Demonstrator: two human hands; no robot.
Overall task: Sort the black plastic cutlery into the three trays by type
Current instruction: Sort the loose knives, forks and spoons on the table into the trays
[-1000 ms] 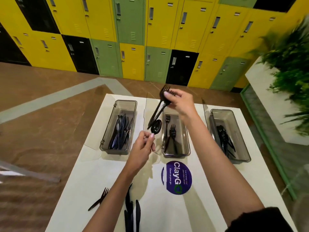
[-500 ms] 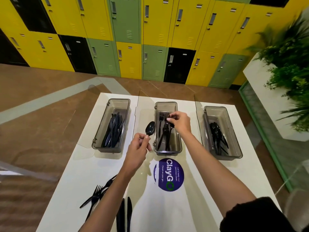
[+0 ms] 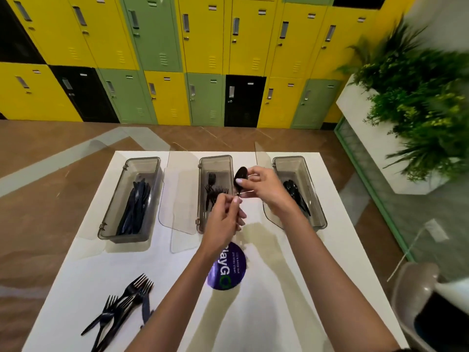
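Note:
A black plastic spoon (image 3: 241,175) is held upright between the middle and right trays. My left hand (image 3: 224,217) pinches its handle from below. My right hand (image 3: 264,188) has fingertips on the spoon just under the bowl. Three clear grey trays stand in a row on the white table (image 3: 291,288): the left tray (image 3: 106,219) holds knives, the middle tray (image 3: 203,179) holds forks, the right tray (image 3: 318,212) holds spoons. A loose pile of forks (image 3: 121,306) with a knife (image 3: 146,309) lies at the table's near left.
A purple round sticker (image 3: 228,270) sits on the table under my left wrist. Clear tray lids (image 3: 177,207) lie beside the trays. A white planter with green plants (image 3: 418,102) stands to the right, a grey chair (image 3: 416,288) at the near right. Lockers line the back wall.
My right hand left the forks in the middle tray and came to the spoon. My left hand carried the spoon rightward, past the middle tray. The camera tilted, showing more loose forks.

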